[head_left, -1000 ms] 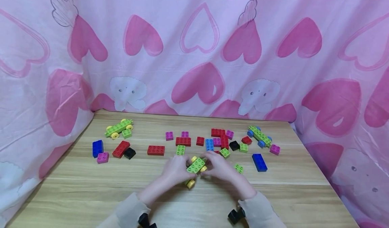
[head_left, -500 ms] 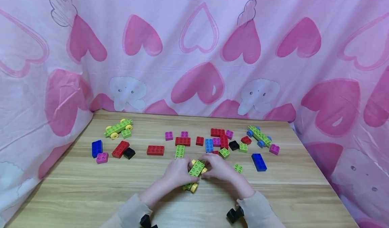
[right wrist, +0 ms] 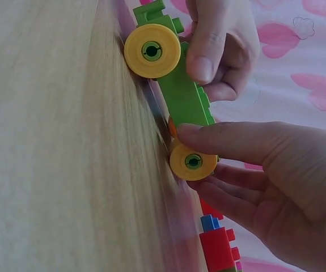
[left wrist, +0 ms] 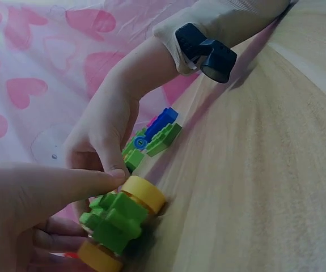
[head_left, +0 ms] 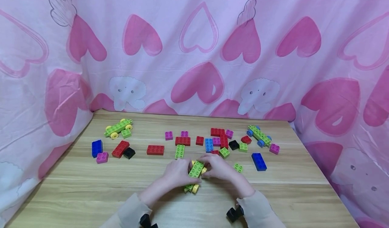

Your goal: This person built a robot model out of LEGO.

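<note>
A green toy car base with yellow wheels [head_left: 195, 188] is between both hands near the table's middle, a long green brick [head_left: 196, 169] lying along its top. My left hand [head_left: 179, 172] grips the near part from the left, its thumb across the brick's side in the right wrist view. At the far end my right hand [head_left: 217, 167] pinches the car, thumb just above a front yellow wheel [right wrist: 193, 162]. The studded rear end of the car base [left wrist: 117, 222] faces the left wrist camera. Fingers hide part of the far wheels in the head view.
Loose bricks lie beyond the hands, among them a green brick [head_left: 180, 151], a red brick [head_left: 155, 150] and a blue brick [head_left: 259, 162]. A yellow-wheeled car base [head_left: 118, 128] stands back left, a blue-wheeled one [head_left: 259, 135] back right. A patterned curtain [head_left: 194, 62] backs the table.
Both hands have drawn the car slightly nearer and turned it more lengthwise to the viewer. The loose green brick beyond the left hand shows more fully.
</note>
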Demonstrator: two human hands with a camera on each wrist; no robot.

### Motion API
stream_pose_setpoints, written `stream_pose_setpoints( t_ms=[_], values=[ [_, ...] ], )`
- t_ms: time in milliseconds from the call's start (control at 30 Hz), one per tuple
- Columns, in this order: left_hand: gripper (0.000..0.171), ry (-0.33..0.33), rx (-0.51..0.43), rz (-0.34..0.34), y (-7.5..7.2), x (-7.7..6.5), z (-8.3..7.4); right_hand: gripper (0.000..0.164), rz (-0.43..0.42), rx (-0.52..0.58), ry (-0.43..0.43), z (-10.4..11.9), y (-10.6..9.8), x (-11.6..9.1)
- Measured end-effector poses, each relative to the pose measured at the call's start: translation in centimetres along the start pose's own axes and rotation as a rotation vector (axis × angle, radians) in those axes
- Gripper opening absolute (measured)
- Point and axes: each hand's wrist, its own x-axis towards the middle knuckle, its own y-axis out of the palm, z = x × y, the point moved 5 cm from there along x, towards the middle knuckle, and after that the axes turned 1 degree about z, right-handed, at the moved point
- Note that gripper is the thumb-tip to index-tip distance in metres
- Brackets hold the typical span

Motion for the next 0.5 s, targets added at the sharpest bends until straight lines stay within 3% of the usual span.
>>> stream_pose_setpoints(
  t_ms=[267,400,500],
  values=[
    [0.045,0.058,-0.063,0.057,-2.3,0.1,-0.5,0.068,-0.023,0.054,0.059,0.1,-0.6,-0.5],
    [0.05,0.156,-0.045,0.122,-3.2,0.3,-0.6,0.068,-0.08,0.079,0.108,0.1,-1.1,-0.9],
    [0.064,0.224,-0.018,0.192,-3.3,0.4,-0.4,0.063,-0.104,0.07,0.138,0.1,-1.3,-1.1]
  ],
)
